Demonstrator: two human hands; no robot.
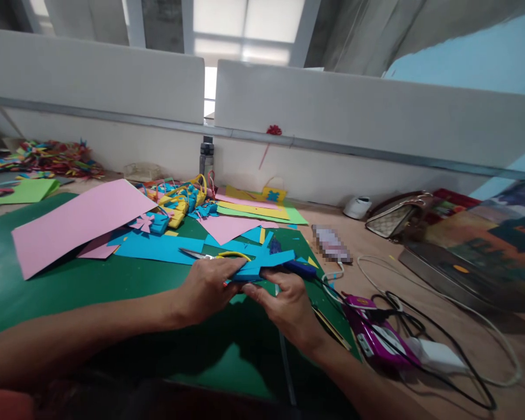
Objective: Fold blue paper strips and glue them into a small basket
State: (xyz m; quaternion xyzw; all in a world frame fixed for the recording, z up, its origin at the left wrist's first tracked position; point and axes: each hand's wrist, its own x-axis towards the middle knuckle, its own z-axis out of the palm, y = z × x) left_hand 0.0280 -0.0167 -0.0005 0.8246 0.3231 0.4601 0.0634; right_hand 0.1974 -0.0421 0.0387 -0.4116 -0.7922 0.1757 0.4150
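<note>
Between my two hands is a folded piece of blue paper (262,262) with strips sticking up and out to the right. My left hand (212,289) grips its left side, thumb on top. On the right side, my right hand (289,300) pinches the lower edge, its fingers partly behind the paper. Scissors (196,254) with yellow handles lie just beyond my left hand, their handles partly hidden by the blue paper. A blue glue gun (301,268) with a black cord lies right behind my right hand. Under it all spreads a green mat (157,335).
Small blue and yellow paper baskets (179,204) crowd the back, near pink sheets (85,219) and a bottle (207,157). To the right are a phone (331,242), a purple power strip (378,338), looping cables and a bag (398,216). Paper scraps (56,157) pile up far left.
</note>
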